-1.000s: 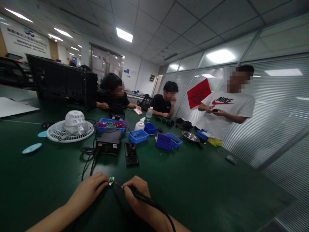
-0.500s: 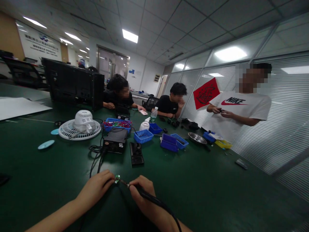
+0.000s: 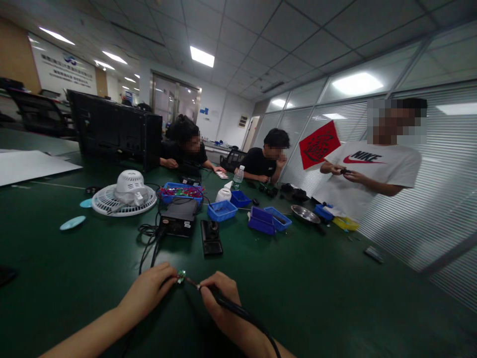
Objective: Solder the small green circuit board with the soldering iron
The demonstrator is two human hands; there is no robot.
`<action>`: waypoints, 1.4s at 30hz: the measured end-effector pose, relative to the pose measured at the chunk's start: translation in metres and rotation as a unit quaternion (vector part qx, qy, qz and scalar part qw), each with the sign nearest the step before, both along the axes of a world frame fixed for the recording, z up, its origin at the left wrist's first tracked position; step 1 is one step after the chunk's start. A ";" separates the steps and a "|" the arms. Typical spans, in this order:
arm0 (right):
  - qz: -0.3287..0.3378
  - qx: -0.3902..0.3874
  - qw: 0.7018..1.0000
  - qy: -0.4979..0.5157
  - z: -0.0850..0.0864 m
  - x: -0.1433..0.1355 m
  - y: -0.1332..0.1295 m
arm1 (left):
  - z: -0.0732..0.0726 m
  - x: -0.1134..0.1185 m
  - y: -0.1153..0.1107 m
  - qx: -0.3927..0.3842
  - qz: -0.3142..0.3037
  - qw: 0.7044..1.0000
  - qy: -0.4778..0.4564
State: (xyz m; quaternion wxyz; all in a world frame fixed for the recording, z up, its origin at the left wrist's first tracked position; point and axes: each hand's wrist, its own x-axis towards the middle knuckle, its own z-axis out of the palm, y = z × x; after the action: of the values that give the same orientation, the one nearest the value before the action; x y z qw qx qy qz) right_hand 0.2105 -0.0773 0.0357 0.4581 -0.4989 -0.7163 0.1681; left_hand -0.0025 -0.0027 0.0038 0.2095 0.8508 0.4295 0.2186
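Observation:
My left hand (image 3: 152, 286) is closed, its fingertips pinched at the left edge of a small green circuit board (image 3: 182, 275) low over the table. Whether a thin wire also sits between those fingers is too small to tell. In my right hand (image 3: 223, 298) is a soldering iron (image 3: 233, 306), gripped like a pen. Its tip points left and reaches the board, and its black cable runs back over my wrist. Beyond my hands stands a black soldering station (image 3: 179, 217), with a black iron stand (image 3: 211, 238) to its right.
On the green table (image 3: 316, 298) are a blue bin of coloured wires (image 3: 182, 191), several other blue bins (image 3: 222, 210), a white fan part (image 3: 124, 199), a metal dish (image 3: 305, 214) and a bottle (image 3: 238, 177). A monitor (image 3: 115, 132) stands left. Several people are across the table.
Both my hands, the board and the iron hold almost the same place. The view has shifted very slightly. The person in the white shirt has moved their hands a little.

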 end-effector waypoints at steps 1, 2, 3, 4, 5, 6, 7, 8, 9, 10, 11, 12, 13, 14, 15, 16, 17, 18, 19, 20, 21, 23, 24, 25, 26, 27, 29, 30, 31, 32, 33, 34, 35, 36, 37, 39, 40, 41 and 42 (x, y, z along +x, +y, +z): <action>0.001 0.000 1.000 0.001 0.001 0.000 0.000 | 0.000 0.000 0.000 0.000 -0.001 1.000 0.000; 0.001 0.000 1.000 0.003 0.001 0.000 0.000 | -0.001 0.001 0.001 -0.001 -0.001 1.000 0.001; 0.000 0.000 1.000 0.004 0.001 0.000 0.000 | -0.001 0.001 0.001 -0.002 -0.001 1.000 0.002; -0.001 -0.001 1.000 0.004 0.001 0.000 0.000 | 0.000 0.001 0.001 -0.004 0.000 1.000 0.004; -0.003 -0.002 1.000 0.004 0.000 0.000 0.000 | 0.000 0.002 0.000 -0.006 0.001 1.000 0.006; -0.003 -0.003 1.000 0.003 -0.001 0.000 0.000 | 0.001 0.002 0.000 -0.008 0.003 1.000 0.007; -0.004 -0.005 1.000 0.003 -0.001 0.000 0.000 | 0.002 0.002 -0.001 -0.010 0.005 1.000 0.008; -0.005 -0.008 1.000 0.001 -0.001 0.000 0.000 | 0.003 0.002 -0.001 -0.011 0.006 1.000 0.009; -0.006 -0.010 1.000 0.000 -0.001 0.000 0.000 | 0.005 0.002 -0.002 -0.013 0.007 1.000 0.010; -0.006 -0.011 1.000 -0.001 -0.001 0.000 0.000 | 0.006 0.002 -0.003 -0.015 0.007 1.000 0.010; -0.006 -0.012 1.000 -0.003 -0.001 0.000 0.000 | 0.007 0.002 -0.003 -0.016 0.006 1.000 0.011; -0.007 -0.011 1.000 -0.003 0.000 0.000 0.000 | 0.007 0.002 -0.003 -0.017 0.005 1.000 0.012; -0.007 -0.007 1.000 -0.002 0.000 0.000 0.000 | 0.007 0.002 -0.004 -0.017 0.006 1.000 0.012; -0.006 -0.003 1.000 0.000 0.001 0.000 0.000 | 0.007 0.001 -0.004 -0.017 0.007 1.000 0.012; -0.006 0.000 1.000 0.001 0.001 0.000 0.000 | 0.006 0.001 -0.003 -0.017 0.008 1.000 0.012; -0.006 0.001 1.000 0.002 0.000 0.000 0.000 | 0.005 0.001 -0.003 -0.017 0.009 1.000 0.010; -0.004 0.002 1.000 0.002 0.000 0.000 0.000 | 0.005 0.001 -0.003 -0.017 0.009 1.000 0.009; -0.003 0.002 1.000 0.002 -0.001 0.001 0.001 | 0.004 0.001 -0.003 -0.015 0.010 1.000 0.009; -0.004 0.003 1.000 0.004 -0.002 0.001 0.001 | 0.004 0.002 -0.003 -0.014 0.010 1.000 0.010; -0.006 0.003 1.000 0.006 -0.003 0.001 0.002 | 0.004 0.002 -0.002 -0.013 0.010 1.000 0.012; -0.008 0.004 1.000 0.008 -0.004 0.001 0.003 | 0.003 0.002 -0.002 -0.012 0.011 1.000 0.013; -0.011 0.005 1.000 0.012 -0.005 0.001 0.003 | 0.003 0.002 -0.002 -0.011 0.008 1.000 0.015; -0.012 0.004 1.000 0.011 -0.005 0.001 0.003 | 0.003 0.002 -0.002 -0.009 0.009 1.000 0.014; -0.010 0.004 1.000 0.011 -0.005 0.001 0.003 | 0.003 0.002 -0.002 -0.007 0.008 1.000 0.012; -0.009 0.006 1.000 0.010 -0.004 0.001 0.002 | 0.003 0.002 -0.002 -0.006 0.009 1.000 0.011; -0.008 0.006 1.000 0.010 -0.004 0.001 0.002 | 0.002 0.002 -0.002 -0.005 0.008 1.000 0.010; -0.004 0.004 1.000 0.009 -0.003 0.001 0.001 | 0.002 0.001 -0.002 -0.005 0.008 1.000 0.010; -0.003 0.002 1.000 0.010 -0.003 0.001 0.001 | 0.002 0.001 -0.002 -0.004 0.009 1.000 0.010; -0.003 0.000 1.000 0.010 -0.003 0.001 0.001 | 0.002 0.001 -0.003 -0.003 0.010 1.000 0.010; -0.003 -0.002 1.000 0.009 -0.003 0.001 0.001 | 0.002 0.001 -0.003 -0.001 0.010 1.000 0.009; -0.004 -0.002 1.000 0.010 -0.003 0.001 0.001 | 0.002 0.001 -0.002 0.002 0.009 1.000 0.007; -0.004 -0.002 1.000 0.010 -0.003 0.001 0.001 | 0.002 0.001 -0.002 0.003 0.008 1.000 0.005; -0.005 -0.001 1.000 0.011 -0.003 0.001 0.001 | 0.002 0.002 -0.002 0.004 0.007 1.000 0.003; -0.005 -0.002 1.000 0.011 -0.003 0.001 0.001 | 0.002 0.002 -0.002 0.005 0.005 1.000 0.001; -0.004 -0.001 1.000 0.010 -0.002 0.000 0.001 | 0.002 0.002 -0.002 0.004 0.004 1.000 0.000; -0.002 -0.001 1.000 0.009 -0.002 0.000 0.001 | 0.001 0.002 -0.001 0.001 0.006 1.000 0.000; -0.002 -0.001 1.000 0.008 -0.003 0.001 0.001 | 0.000 0.002 -0.001 -0.001 0.008 1.000 0.001; -0.003 -0.001 1.000 0.008 -0.003 0.001 0.001 | 0.000 0.001 -0.001 -0.002 0.011 1.000 0.002; -0.003 -0.001 1.000 0.007 -0.003 0.001 0.001 | -0.001 0.001 -0.001 -0.004 0.013 1.000 0.004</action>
State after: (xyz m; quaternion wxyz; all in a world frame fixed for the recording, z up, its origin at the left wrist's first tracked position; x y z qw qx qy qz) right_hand 0.2116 -0.0761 0.0325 0.4635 -0.5001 -0.7113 0.1706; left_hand -0.0012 -0.0035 0.0032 0.2084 0.8451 0.4421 0.2166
